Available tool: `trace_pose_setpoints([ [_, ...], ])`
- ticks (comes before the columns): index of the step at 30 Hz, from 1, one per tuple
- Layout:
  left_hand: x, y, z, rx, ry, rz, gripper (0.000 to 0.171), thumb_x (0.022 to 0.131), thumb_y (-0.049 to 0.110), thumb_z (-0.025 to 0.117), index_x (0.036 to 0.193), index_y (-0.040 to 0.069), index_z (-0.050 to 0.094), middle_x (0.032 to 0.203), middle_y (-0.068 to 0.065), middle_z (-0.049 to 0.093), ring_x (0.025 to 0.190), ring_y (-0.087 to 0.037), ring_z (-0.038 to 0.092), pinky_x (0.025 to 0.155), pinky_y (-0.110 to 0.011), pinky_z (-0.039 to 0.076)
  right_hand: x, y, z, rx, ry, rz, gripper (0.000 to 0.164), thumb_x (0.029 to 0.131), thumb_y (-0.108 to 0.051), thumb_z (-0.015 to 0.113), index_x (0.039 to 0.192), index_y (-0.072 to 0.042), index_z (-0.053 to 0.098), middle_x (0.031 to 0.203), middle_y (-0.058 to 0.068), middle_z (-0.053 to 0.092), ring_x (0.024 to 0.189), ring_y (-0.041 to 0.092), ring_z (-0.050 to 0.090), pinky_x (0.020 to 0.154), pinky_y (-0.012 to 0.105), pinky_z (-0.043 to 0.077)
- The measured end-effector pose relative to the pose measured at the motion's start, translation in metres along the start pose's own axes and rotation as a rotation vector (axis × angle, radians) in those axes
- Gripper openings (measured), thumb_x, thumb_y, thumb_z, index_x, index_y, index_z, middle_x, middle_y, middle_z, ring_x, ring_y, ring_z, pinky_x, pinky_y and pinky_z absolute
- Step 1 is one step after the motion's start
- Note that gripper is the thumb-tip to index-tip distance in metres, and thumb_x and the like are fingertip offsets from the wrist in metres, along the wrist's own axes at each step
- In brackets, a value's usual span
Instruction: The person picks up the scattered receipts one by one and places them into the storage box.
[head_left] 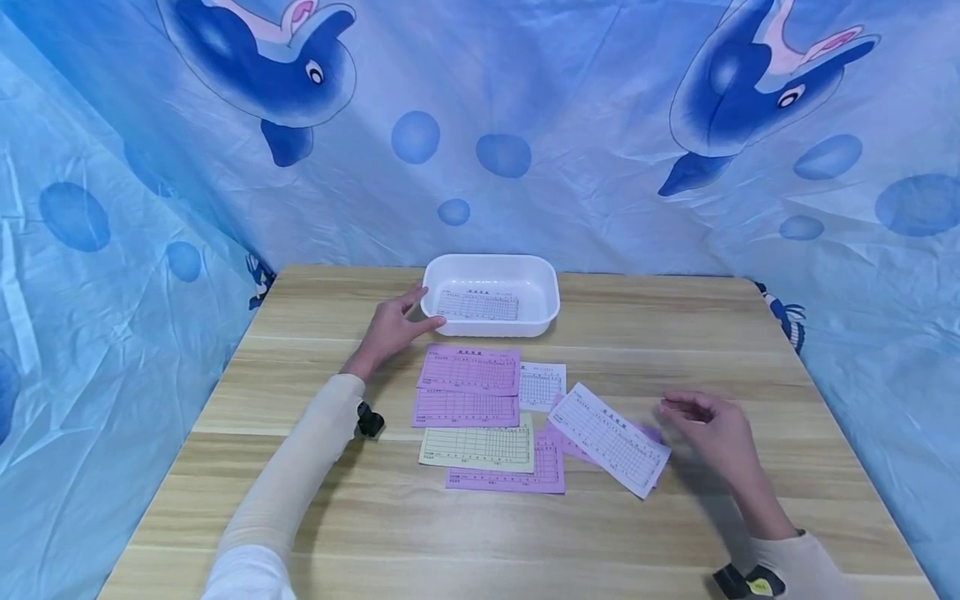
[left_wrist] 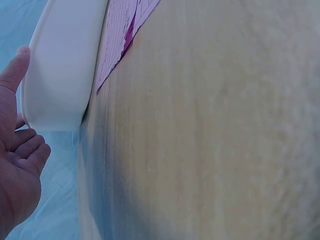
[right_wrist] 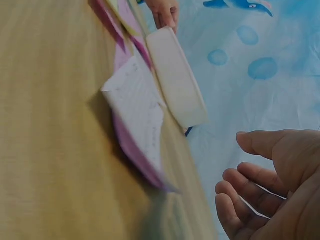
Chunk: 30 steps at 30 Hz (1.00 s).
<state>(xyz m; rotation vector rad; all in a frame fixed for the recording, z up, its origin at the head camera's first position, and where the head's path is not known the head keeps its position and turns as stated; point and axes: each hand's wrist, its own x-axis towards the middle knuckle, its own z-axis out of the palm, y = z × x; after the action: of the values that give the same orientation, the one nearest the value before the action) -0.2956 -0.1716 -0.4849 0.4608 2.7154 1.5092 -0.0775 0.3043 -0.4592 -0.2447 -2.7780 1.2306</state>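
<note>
A white plastic box [head_left: 542,307] stands at the back of the table with a white printed form slip [head_left: 480,307] inside. My left hand [head_left: 392,329] holds its left end, thumb and forefinger at the rim, the other fingers loosely curled outside. My right hand [head_left: 708,429] hovers above the table, right of a loose white slip [head_left: 611,437], with nothing in it. Its fingers are relaxed and bent, apart from the thumb, in the right wrist view. The white slip lies slanted over a purple slip [head_left: 651,433], which it mostly covers.
In front of the box, overlapping slips lie in a loose group: purple slips [head_left: 468,371], a yellow-green slip [head_left: 476,446] and a partly covered white slip [head_left: 543,385]. The wooden table [head_left: 315,300] meets a blue dolphin-print curtain [head_left: 600,225] at the back and sides.
</note>
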Motion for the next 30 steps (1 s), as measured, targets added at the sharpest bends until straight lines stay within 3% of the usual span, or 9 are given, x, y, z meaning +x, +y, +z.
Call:
trace_pose_setpoints([
  [5, -0.001, -0.001, -0.001, -0.005, -0.001, 0.001, 0.093, 0.08, 0.056, 0.083, 0.152, 0.008, 0.046, 0.164, 0.002, 0.035, 0.151, -0.029, 0.033, 0.12, -0.049, 0.034, -0.009, 0.012, 0.006, -0.018, -0.02, 0.056, 0.042, 0.094, -0.035, 0.077, 0.121, -0.003, 0.072, 0.109, 0.014, 0.076, 0.088, 0.0, 0.066, 0.07, 0.014, 0.055],
  [9, 0.0, -0.002, -0.002, -0.002, -0.003, 0.001, 0.093, 0.081, 0.054, 0.083, 0.152, 0.008, 0.046, 0.164, -0.002, 0.035, 0.151, -0.029, 0.033, 0.12, -0.049, 0.034, -0.015, 0.018, 0.01, -0.043, -0.019, 0.092, 0.046, 0.091, -0.038, 0.079, 0.121, -0.002, 0.072, 0.109, 0.015, 0.076, 0.09, 0.01, 0.069, 0.07, 0.014, 0.054],
  [14, 0.001, -0.002, -0.002, 0.001, -0.002, 0.005, 0.094, 0.08, 0.051, 0.084, 0.151, 0.004, 0.045, 0.164, -0.012, 0.034, 0.151, -0.03, 0.033, 0.12, -0.048, 0.034, -0.021, 0.024, 0.013, -0.06, -0.043, 0.118, 0.053, 0.09, -0.043, 0.079, 0.123, -0.003, 0.071, 0.111, 0.014, 0.077, 0.088, 0.01, 0.07, 0.07, 0.016, 0.053],
  [21, 0.002, -0.002, -0.001, -0.002, 0.003, 0.005, 0.092, 0.081, 0.049, 0.084, 0.151, 0.004, 0.045, 0.164, -0.013, 0.034, 0.151, -0.03, 0.033, 0.12, -0.047, 0.035, -0.025, 0.027, 0.018, -0.04, -0.095, 0.181, 0.059, 0.089, -0.047, 0.079, 0.127, -0.004, 0.068, 0.112, 0.013, 0.076, 0.087, 0.011, 0.071, 0.071, 0.021, 0.055],
  [25, 0.001, -0.001, -0.001, -0.006, 0.003, 0.009, 0.092, 0.081, 0.049, 0.084, 0.151, 0.004, 0.045, 0.164, -0.012, 0.035, 0.151, -0.03, 0.033, 0.12, -0.048, 0.034, -0.026, 0.026, 0.019, -0.071, -0.114, 0.208, 0.062, 0.087, -0.049, 0.08, 0.127, -0.004, 0.068, 0.105, 0.009, 0.076, 0.086, 0.014, 0.07, 0.069, 0.025, 0.053],
  [30, 0.002, -0.003, 0.001, -0.008, -0.001, 0.011, 0.092, 0.081, 0.05, 0.084, 0.152, 0.006, 0.045, 0.164, -0.009, 0.035, 0.151, -0.029, 0.033, 0.121, -0.048, 0.033, -0.027, 0.027, 0.022, -0.099, -0.117, 0.177, 0.055, 0.085, -0.04, 0.084, 0.124, -0.005, 0.07, 0.094, 0.004, 0.075, 0.083, 0.014, 0.068, 0.067, 0.024, 0.05],
])
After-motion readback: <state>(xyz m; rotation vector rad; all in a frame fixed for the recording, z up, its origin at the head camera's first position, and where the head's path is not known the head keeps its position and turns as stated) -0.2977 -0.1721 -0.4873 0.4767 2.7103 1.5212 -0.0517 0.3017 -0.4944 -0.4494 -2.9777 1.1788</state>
